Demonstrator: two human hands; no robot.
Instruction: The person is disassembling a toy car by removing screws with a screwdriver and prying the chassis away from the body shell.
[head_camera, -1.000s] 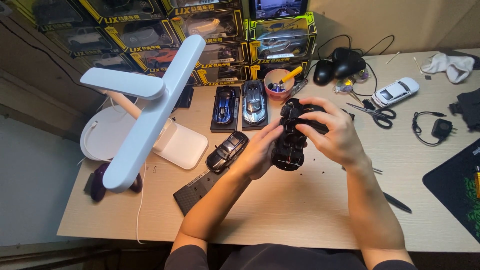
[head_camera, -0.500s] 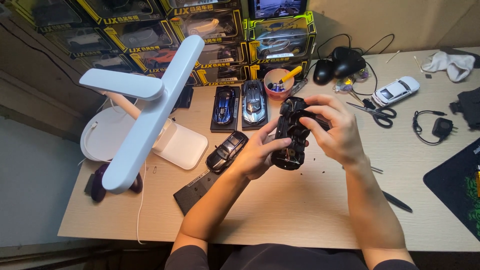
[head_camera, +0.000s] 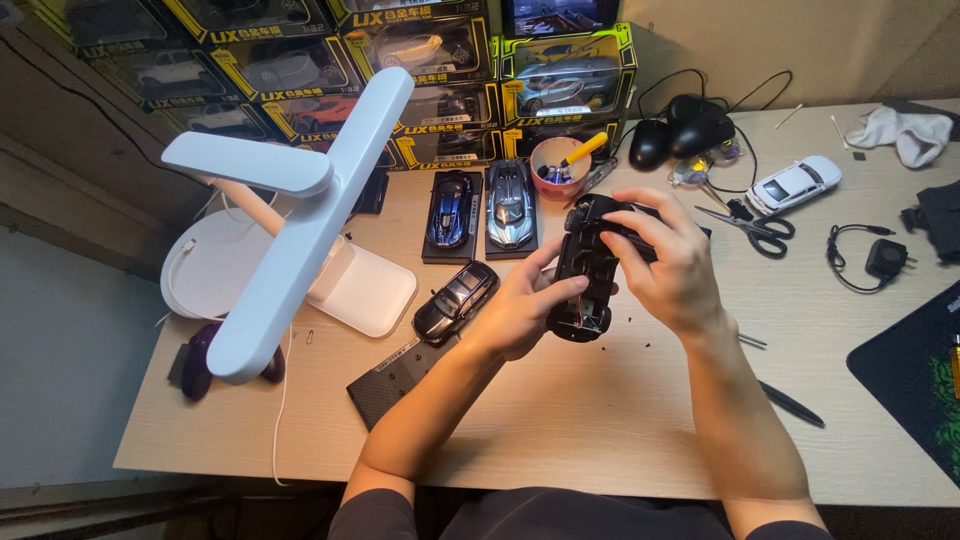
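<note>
While both hands grip the black model car (head_camera: 585, 270) above the desk (head_camera: 600, 400) — fingers (head_camera: 640, 235) curled tight.

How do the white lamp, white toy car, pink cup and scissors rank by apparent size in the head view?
1. White lamp, nearest the camera, so inflated.
2. White toy car and scissors: alike.
3. Pink cup.

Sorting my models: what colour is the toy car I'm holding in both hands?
Black; the toy car shows best in the head view.
</note>
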